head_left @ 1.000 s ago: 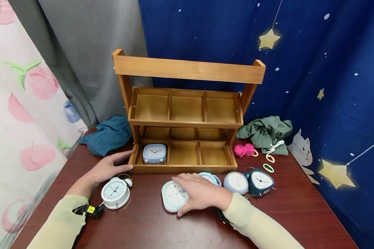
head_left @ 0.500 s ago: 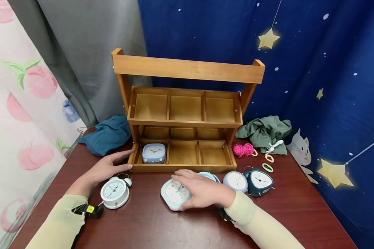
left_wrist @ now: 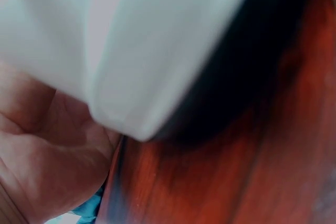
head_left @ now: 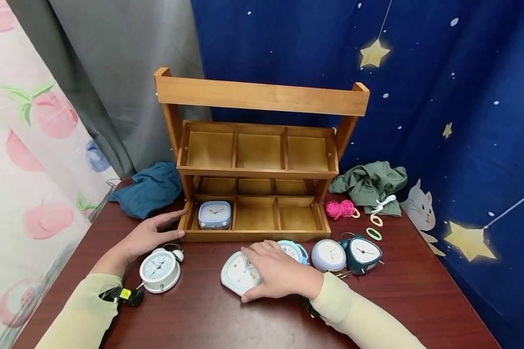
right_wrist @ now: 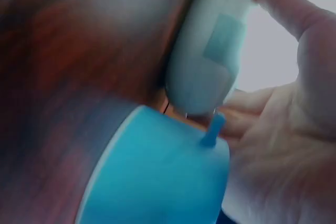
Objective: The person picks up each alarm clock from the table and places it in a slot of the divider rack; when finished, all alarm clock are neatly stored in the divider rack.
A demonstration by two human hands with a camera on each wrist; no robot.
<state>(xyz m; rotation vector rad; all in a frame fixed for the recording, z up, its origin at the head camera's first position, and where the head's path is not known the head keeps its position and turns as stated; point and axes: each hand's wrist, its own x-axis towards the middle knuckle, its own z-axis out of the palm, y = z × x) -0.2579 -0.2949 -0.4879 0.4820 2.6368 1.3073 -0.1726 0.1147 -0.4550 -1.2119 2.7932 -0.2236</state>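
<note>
The pale rounded-square clock (head_left: 237,273) is low over the table (head_left: 192,320), in front of the lower tray (head_left: 255,236) of the wooden shelf (head_left: 262,97) and just left of the blue clock (head_left: 291,249). The right hand (head_left: 279,271) grasps it across the body, thumb at the near side and fingers at the far side; whether its base fully touches the tabletop cannot be told. The left hand (head_left: 150,236) grips nothing, its extended fingers resting against the tray's left end, near the white twin-bell clock (head_left: 159,270). The pale clock looks light and stiff, probably smooth plastic that could slide in a loose hold, and its front may scratch or crack if knocked. Its thick side walls seem the best place to hold, keeping pressure off the dial. The dial faces up, with one rounded corner turned towards the wearer. Being nearly as wide as tall, it shows no clear long axis; which edge is its top cannot be made out.
</note>
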